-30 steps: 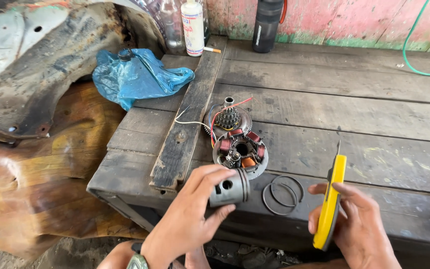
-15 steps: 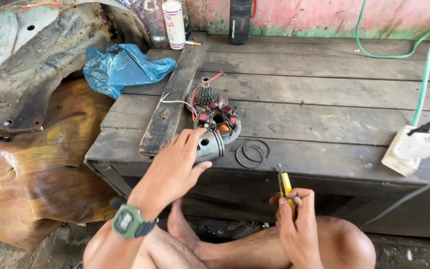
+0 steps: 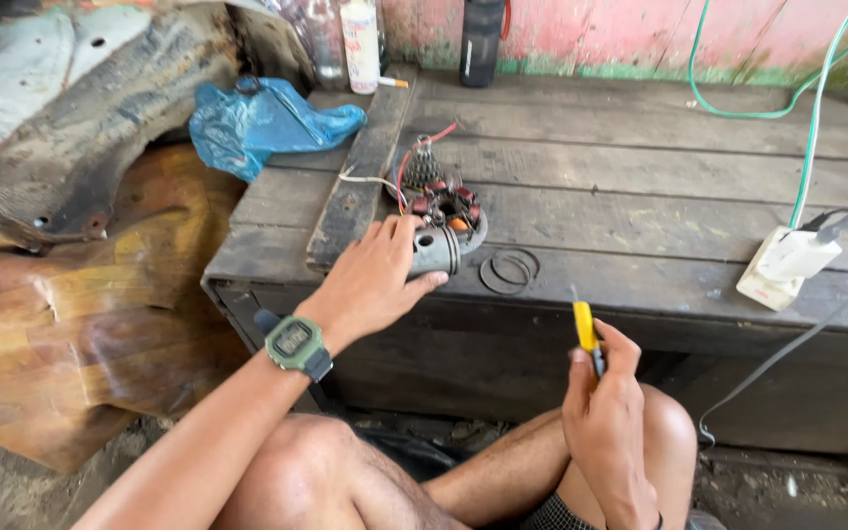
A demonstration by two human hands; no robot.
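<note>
On wooden bench (image 3: 640, 186): left hand (image 3: 375, 280) grasps grey piston (image 3: 436, 250); right hand (image 3: 606, 412) clenched round yellow screwdriver (image 3: 585, 329).

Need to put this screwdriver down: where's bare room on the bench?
Bare planks lie between the rings and the white power strip, and across the back right up to the green cable. It is crowded around the stator, the left hand and the blue bag.

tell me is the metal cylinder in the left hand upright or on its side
On its side: the metal cylinder lies on the wooden bench, open end facing right, gripped by the left hand.
</note>
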